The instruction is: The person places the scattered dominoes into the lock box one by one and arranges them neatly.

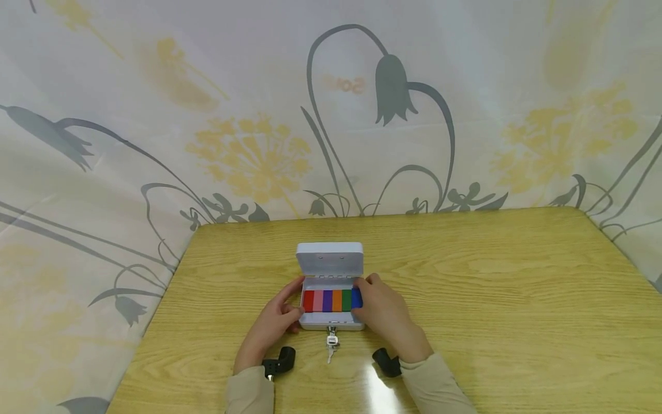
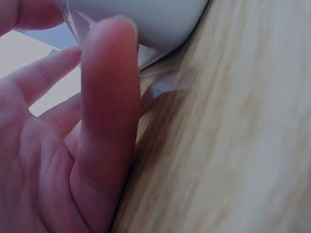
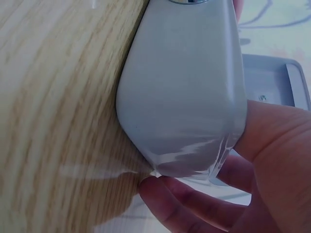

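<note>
A white metal cash box (image 1: 331, 321) stands on the table with its lid (image 1: 331, 259) raised. Inside it, a row of coloured blocks runs from a red block (image 1: 308, 301) at the left through pink, purple, orange and green to a blue block (image 1: 357, 299). My left hand (image 1: 271, 322) holds the box's left side, thumb by the front corner and forefinger reaching toward the back. Over the right rim, my right hand (image 1: 385, 307) pinches the blue block between thumb and forefinger. Its other fingers stay outside the box in the right wrist view.
Keys (image 1: 331, 342) hang from the lock at the box's front, over the wooden table (image 1: 507, 299). A flower-patterned cloth (image 1: 248, 86) closes off the back and sides. Black wrist mounts (image 1: 387, 363) sit beneath both wrists.
</note>
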Tool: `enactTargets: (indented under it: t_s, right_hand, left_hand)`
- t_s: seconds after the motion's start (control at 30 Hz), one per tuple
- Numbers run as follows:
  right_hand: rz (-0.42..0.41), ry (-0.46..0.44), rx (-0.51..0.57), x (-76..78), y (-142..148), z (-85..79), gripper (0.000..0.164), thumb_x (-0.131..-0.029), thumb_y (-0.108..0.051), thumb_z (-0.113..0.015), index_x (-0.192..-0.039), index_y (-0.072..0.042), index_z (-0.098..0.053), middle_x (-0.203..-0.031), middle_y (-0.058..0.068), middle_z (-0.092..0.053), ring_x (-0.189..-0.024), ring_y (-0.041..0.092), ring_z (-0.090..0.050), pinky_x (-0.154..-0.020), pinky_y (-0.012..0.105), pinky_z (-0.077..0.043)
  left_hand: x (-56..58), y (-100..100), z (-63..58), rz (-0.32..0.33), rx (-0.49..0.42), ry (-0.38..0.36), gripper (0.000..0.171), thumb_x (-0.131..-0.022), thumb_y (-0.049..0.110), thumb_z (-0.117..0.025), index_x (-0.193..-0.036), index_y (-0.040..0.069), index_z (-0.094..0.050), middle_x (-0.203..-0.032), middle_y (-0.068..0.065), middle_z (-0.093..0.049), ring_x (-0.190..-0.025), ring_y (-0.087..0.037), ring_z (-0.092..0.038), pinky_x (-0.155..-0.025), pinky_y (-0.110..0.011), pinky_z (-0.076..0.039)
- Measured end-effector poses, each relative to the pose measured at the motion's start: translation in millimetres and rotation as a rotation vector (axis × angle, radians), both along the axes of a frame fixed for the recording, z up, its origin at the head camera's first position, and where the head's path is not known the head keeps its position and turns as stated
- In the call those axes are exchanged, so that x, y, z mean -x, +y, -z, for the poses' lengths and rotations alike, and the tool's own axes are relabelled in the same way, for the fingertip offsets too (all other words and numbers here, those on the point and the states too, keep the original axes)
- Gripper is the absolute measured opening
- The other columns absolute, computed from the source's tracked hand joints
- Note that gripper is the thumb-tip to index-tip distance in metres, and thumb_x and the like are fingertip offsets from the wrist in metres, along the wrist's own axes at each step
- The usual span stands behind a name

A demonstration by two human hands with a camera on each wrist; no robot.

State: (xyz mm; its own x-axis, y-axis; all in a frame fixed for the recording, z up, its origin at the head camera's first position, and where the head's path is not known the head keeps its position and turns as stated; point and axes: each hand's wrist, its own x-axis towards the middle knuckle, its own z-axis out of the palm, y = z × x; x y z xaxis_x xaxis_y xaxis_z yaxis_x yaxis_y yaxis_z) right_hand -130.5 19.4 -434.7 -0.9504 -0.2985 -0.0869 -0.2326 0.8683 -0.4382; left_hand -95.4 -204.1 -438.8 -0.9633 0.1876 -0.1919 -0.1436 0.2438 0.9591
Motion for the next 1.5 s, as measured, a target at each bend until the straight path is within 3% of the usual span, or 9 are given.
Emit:
enactTargets:
  t_s: [0.37,0.5,0.63,0.83,1.17,1.5]
  right_hand:
    - [0.0,0.001,-0.023,0.1,-11,1.0,0.047,-0.069,-0.021,-0.071,-0.113,-0.01,-0.057,-0.104,0.011,-0.048,-0.072,0.02,-0.053,-0.051,0.034,-0.044]
    - [-0.016,0.003,-0.016,-1.0,-12,-0.2,0.046,-0.069,-0.022,-0.072,-0.111,-0.01,-0.058,-0.103,0.011,-0.048,-0.07,0.02,-0.052,-0.05,0.034,-0.044]
    - [-0.022,-0.001,-0.006,-2.1,-12,0.9,0.046,-0.069,-0.023,-0.072,-0.111,-0.011,-0.058,-0.104,0.011,-0.048,-0.07,0.02,-0.052,-0.051,0.034,-0.044]
    - [-0.014,-0.006,0.005,-3.1,-12,1.9,0.046,-0.069,-0.023,-0.071,-0.111,-0.011,-0.058,-0.105,0.011,-0.048,-0.073,0.021,-0.052,-0.055,0.036,-0.046]
    - [0.001,-0.015,0.017,1.5,-4,5.6,0.049,-0.07,-0.029,-0.072,-0.113,-0.013,-0.057,-0.11,0.012,-0.047,-0.076,0.022,-0.054,-0.058,0.036,-0.047]
    - [-0.02,-0.021,0.062,3.7,1,10.2,0.05,-0.071,-0.035,-0.071,-0.115,-0.014,-0.057,-0.108,0.012,-0.046,-0.068,0.019,-0.05,-0.05,0.029,-0.041]
  left_hand:
    - [-6.6,-7,-1.4,-0.02,0.002,0.009,0.062,-0.082,0.0,-0.051,-0.139,0.014,-0.031,-0.137,-0.014,-0.034,-0.062,-0.021,-0.052,-0.057,-0.032,-0.047]
    - [-5.4,-12,9.4,-0.028,-0.019,0.015,0.063,-0.082,0.0,-0.052,-0.139,0.016,-0.032,-0.137,-0.014,-0.033,-0.061,-0.021,-0.051,-0.056,-0.032,-0.046]
    - [-2.7,-17,23.5,-0.039,0.002,0.018,0.063,-0.082,0.003,-0.053,-0.138,0.024,-0.034,-0.137,-0.008,-0.035,-0.062,-0.019,-0.053,-0.056,-0.031,-0.047]
    - [-2.8,-18,28.9,-0.036,0.033,0.033,0.062,-0.082,0.006,-0.054,-0.137,0.029,-0.035,-0.135,-0.005,-0.038,-0.061,-0.018,-0.053,-0.057,-0.031,-0.048]
    - [2.5,-10,23.4,-0.005,0.024,0.044,0.062,-0.083,0.006,-0.053,-0.138,0.026,-0.034,-0.136,-0.006,-0.036,-0.06,-0.018,-0.053,-0.057,-0.03,-0.047]
    - [-2.8,-3,-4.9,0.033,0.023,0.036,0.062,-0.083,0.001,-0.05,-0.14,0.013,-0.03,-0.139,-0.012,-0.033,-0.065,-0.027,-0.055,-0.062,-0.04,-0.049]
